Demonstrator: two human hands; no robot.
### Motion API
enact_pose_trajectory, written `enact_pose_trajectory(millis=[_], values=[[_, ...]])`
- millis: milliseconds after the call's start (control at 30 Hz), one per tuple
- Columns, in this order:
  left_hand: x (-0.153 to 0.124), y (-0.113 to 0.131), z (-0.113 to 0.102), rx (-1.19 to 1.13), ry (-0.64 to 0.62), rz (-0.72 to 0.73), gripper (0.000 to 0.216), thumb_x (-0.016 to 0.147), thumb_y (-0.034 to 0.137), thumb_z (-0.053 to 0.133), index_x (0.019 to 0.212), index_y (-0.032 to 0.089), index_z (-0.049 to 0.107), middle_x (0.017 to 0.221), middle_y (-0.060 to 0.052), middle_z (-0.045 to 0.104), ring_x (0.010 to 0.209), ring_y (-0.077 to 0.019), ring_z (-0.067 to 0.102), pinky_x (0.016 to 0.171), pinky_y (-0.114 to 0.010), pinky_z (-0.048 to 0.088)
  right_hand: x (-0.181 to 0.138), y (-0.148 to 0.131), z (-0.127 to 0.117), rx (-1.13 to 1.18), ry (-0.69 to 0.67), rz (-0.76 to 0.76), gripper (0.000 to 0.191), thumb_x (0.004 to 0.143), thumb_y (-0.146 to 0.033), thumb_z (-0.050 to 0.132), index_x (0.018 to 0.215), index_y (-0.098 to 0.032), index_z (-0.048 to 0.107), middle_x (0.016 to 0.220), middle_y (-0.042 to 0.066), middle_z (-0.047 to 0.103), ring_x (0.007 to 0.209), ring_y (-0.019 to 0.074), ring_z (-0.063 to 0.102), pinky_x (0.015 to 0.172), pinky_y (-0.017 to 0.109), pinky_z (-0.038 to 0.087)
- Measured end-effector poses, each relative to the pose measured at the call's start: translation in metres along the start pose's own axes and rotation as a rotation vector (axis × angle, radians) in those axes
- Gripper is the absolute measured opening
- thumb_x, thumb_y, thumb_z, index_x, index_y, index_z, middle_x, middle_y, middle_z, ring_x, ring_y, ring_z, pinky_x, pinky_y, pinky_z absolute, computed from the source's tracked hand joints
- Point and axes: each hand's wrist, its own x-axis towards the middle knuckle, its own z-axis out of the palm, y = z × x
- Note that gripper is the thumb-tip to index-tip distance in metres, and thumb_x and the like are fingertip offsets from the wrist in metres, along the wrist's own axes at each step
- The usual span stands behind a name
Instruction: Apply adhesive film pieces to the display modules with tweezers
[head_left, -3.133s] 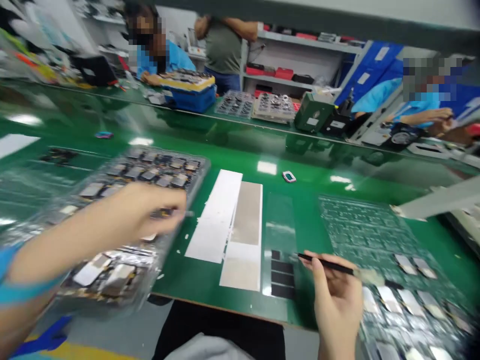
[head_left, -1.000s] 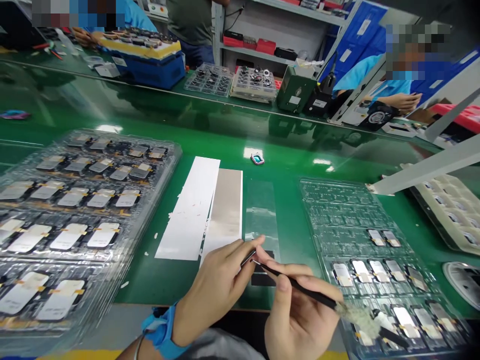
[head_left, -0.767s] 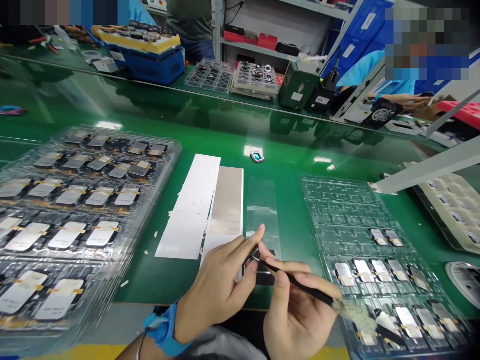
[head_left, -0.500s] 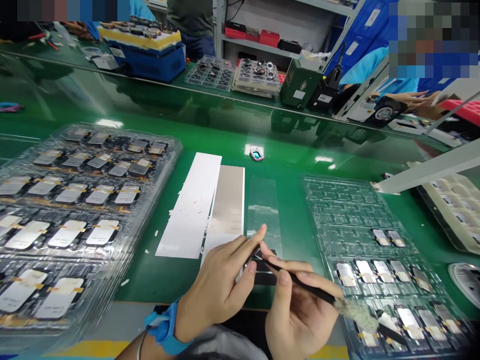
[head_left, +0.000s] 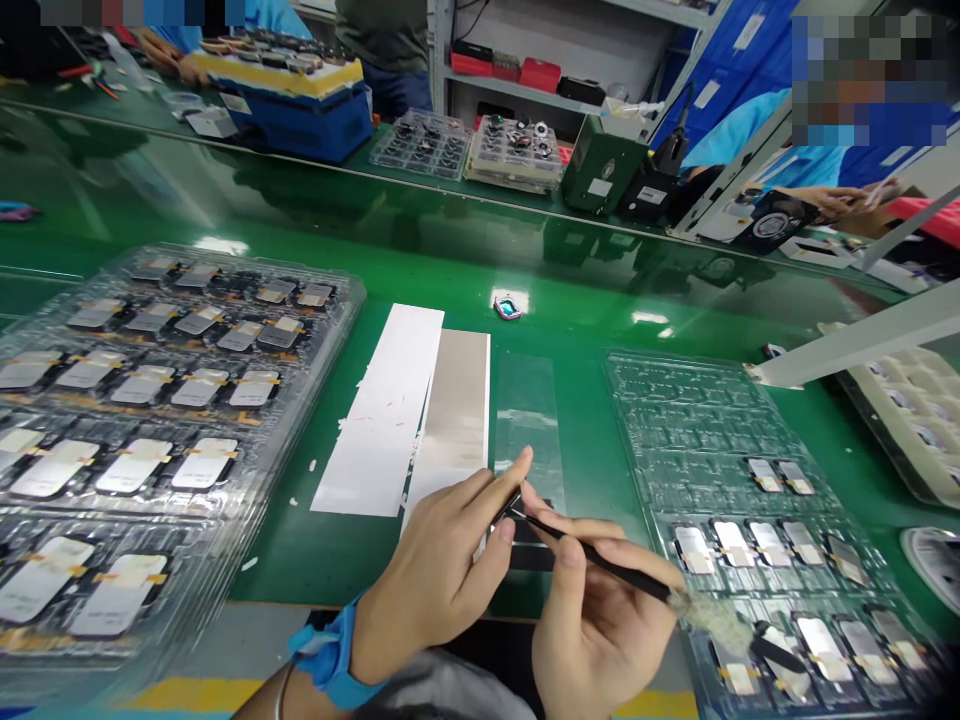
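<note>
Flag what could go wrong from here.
The tool in the right hand has its tip close to the left hand; a slip might nick it or scratch the mostly hidden part it holds.

The tool's back end overlaps the right tray in view; if low enough, a swing could knock the units.

Loose scraps on the bench might contaminate the part.

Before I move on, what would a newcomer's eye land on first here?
Probably the bottom centre, where the right hand holds a slim black tool close to a small dark part in the left hand. Then the clear tray on the green table at the picture's left, with rows of silver-faced parts.
</note>
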Motion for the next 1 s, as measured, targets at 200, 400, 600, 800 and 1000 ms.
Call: enact_pose_trajectory(millis=[200,400,600,800,1000], values=[[0.0008,0.0003,0.0003,0.003,0.000,0.000,0.053,0.101,0.022,0.032,0.154,0.022,0.028,0.102,-0.008,0.061,0.088,-0.0221,0.059,0.073,-0.034,0.047,0.0007,0.0007,0.0009,-0.012,0.004,-0.004,0.022,0.091,-0.004,0.050,0.101,-0.023,0.045,0.088,0.003,0.069,0.092,0.0173,0.072,0.079,0.034,0.064],[0.0011,-0.0004,0.0006,0.022,0.009,0.004,0.053,0.101,0.022,0.032,0.154,0.023,0.028,0.100,-0.008,0.061,0.086,-0.0218,0.059,0.073,-0.034,0.048,0.0012,0.0011,0.0008,-0.022,0.004,-0.013,0.023,0.091,-0.003,0.051,0.101,-0.023,0.046,0.088,0.003,0.069,0.090,0.0163,0.072,0.078,0.033,0.064],[0.0015,-0.0018,0.0015,0.043,0.012,0.001,0.052,0.101,0.020,0.032,0.153,0.023,0.029,0.100,-0.007,0.062,0.084,-0.0209,0.059,0.072,-0.034,0.049,-0.0003,0.0014,0.0013,-0.029,0.006,-0.040,0.027,0.089,-0.001,0.051,0.103,-0.023,0.046,0.089,0.003,0.068,0.086,0.0160,0.072,0.074,0.033,0.065],[0.0006,-0.0013,0.0014,0.053,0.012,0.005,0.053,0.101,0.020,0.032,0.154,0.026,0.027,0.096,-0.006,0.060,0.081,-0.0206,0.058,0.070,-0.034,0.047,0.0002,0.0004,0.0018,-0.015,-0.005,-0.065,0.027,0.089,0.001,0.049,0.103,-0.023,0.046,0.091,0.003,0.068,0.087,0.0152,0.071,0.079,0.033,0.063],[0.0004,-0.0009,0.0003,0.061,0.008,0.012,0.054,0.101,0.021,0.032,0.154,0.024,0.026,0.095,-0.006,0.059,0.080,-0.0207,0.058,0.069,-0.034,0.047,-0.0001,0.0005,0.0002,-0.040,-0.050,-0.078,0.028,0.088,0.002,0.050,0.101,-0.022,0.046,0.090,0.002,0.069,0.090,0.0158,0.071,0.084,0.036,0.063]])
